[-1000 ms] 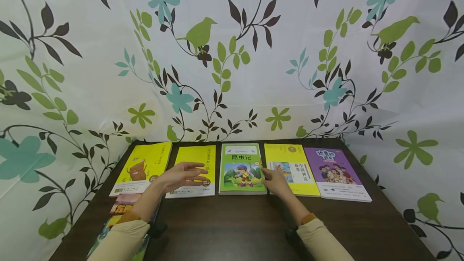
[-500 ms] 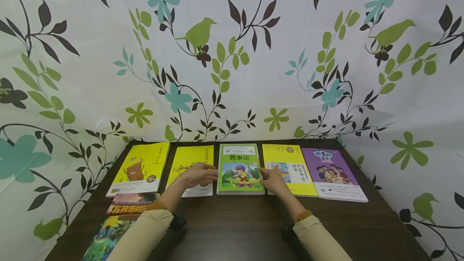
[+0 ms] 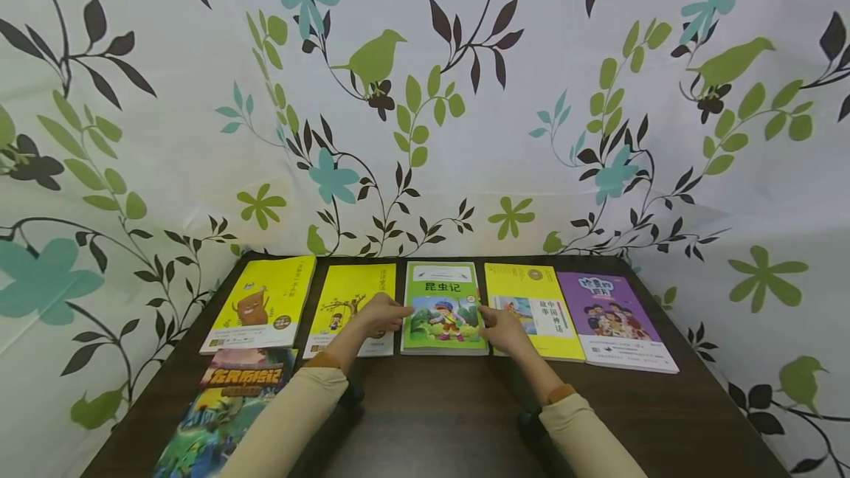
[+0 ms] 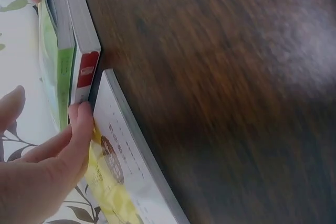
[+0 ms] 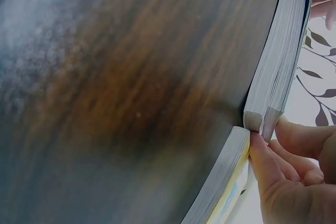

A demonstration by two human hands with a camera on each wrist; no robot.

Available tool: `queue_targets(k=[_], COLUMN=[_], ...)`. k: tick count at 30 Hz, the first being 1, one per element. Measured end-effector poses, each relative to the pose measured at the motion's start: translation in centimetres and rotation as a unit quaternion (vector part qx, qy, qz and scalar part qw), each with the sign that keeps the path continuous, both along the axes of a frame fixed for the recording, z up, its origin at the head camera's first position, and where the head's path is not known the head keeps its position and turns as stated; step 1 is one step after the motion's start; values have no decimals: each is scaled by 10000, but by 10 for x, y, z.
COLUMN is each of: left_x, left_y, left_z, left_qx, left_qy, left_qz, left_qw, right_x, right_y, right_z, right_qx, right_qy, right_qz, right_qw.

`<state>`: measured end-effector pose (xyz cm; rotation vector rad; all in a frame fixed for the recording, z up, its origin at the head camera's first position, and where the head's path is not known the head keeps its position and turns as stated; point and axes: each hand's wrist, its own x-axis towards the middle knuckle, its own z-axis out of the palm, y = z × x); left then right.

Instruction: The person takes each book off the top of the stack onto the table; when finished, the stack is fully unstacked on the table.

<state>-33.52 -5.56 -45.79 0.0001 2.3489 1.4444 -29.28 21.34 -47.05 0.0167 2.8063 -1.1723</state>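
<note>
A green children's book (image 3: 441,288) with a cartoon child on its cover lies in the middle of the row. It rests on a second book, whose white and red spine (image 4: 85,71) shows in the left wrist view. My left hand (image 3: 380,316) is at the left edge of this stack; its fingertips touch the spines, and the thumb stands away from the cover. At the opposite edge my right hand (image 3: 503,329) pinches the green book, thumb at the cover's edge and fingers against the side, as the right wrist view shows.
Two yellow books (image 3: 268,293) lie to the left, the nearer one partly behind my left hand. Right of the stack are another yellow book (image 3: 547,327) and a purple book (image 3: 617,323). A colourful comic-style book (image 3: 229,397) lies front left on the dark wooden table (image 3: 438,419).
My left hand has moved right, from above the neighbouring yellow book to the green book's left edge. The right hand has stayed at the right edge.
</note>
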Motion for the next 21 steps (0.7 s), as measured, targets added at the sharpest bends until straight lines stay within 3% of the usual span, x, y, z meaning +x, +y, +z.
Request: queue_targets(k=[4,10,16,21], left_x=[-1,0,8,14], left_y=[7,18,30,34], left_z=[-3,-8,-7,-6], left_qx=[-213,-794,-1605,-1665], left_qy=[89,631,1247,1420], left_qz=[267,572,498,552], left_qw=[9994,9932,9779,9742], right_x=[1,2,-1,-1], right_y=[0,-1,-3,-5], right_z=[0,1,4,6], right_qx=[24,-21,-33,45], right_qy=[41,-28,-191,-273], right_qz=[45,-9,-69,-130], right_qw=[10000,10000,9998,9995])
